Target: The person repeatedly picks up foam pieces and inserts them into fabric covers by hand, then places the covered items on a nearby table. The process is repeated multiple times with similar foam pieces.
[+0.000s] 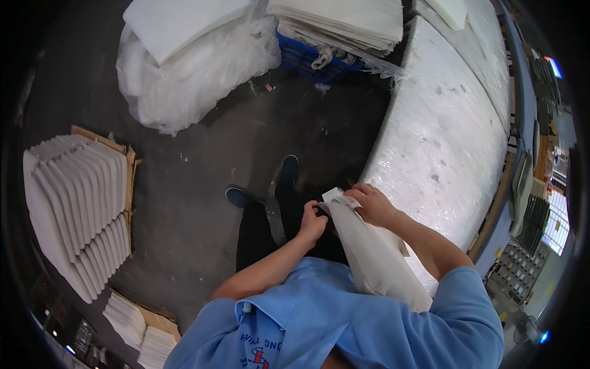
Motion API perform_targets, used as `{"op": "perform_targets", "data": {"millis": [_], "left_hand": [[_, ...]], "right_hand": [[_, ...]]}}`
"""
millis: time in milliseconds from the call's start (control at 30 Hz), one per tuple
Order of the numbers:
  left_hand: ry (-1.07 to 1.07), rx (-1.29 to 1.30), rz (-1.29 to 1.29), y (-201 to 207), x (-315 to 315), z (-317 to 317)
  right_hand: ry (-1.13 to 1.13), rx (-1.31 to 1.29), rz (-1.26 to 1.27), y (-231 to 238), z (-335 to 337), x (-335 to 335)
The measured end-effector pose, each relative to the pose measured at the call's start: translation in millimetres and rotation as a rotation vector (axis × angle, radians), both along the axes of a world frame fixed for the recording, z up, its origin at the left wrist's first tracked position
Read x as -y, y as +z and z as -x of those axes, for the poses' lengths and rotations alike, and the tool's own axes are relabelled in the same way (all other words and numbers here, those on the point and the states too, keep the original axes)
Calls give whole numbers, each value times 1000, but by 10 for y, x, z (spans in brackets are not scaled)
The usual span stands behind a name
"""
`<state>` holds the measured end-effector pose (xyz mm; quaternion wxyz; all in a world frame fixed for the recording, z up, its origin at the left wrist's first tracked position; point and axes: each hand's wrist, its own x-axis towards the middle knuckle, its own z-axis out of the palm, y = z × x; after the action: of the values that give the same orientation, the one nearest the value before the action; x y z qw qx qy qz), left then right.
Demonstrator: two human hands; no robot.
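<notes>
Both hands gripping top edge of white fabric piece (375, 258): right hand (372, 206) clenching, left hand (313, 224) pinching; long axis hanging toward torso.

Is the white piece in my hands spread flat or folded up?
Folded, it seems: the white piece hangs narrow and doubled against the body, with both hands, left hand and right hand, gripping its top edge.

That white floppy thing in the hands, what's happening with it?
A person in a blue shirt holds a white fabric piece against their body. The right hand grips its top end and the left hand pinches the edge beside it. A plastic-wrapped table stands to the right, and stacked white pieces lie on the left.
</notes>
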<state>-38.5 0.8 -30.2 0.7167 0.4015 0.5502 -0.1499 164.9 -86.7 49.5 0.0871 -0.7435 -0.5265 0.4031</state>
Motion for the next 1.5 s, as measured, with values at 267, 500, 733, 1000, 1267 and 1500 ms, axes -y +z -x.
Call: {"op": "perform_targets", "data": {"millis": [267, 500, 733, 1000, 1267, 1500], "left_hand": [[388, 216, 555, -580, 99, 54], [711, 212, 614, -555, 271, 15], [790, -92, 456, -700, 356, -365], [849, -162, 575, -407, 192, -427], [800, -235, 543, -443, 283, -454], [704, -359, 298, -986, 205, -720]], "right_hand": [[-526, -157, 272, -577, 151, -386], [-644, 52, 465, -951, 294, -426], [-398, 162, 521, -994, 394, -779], [-362, 135, 427, -1150, 397, -713], [-478, 167, 450, -1091, 376, -725], [-345, 226, 375, -1321, 354, -688]]}}
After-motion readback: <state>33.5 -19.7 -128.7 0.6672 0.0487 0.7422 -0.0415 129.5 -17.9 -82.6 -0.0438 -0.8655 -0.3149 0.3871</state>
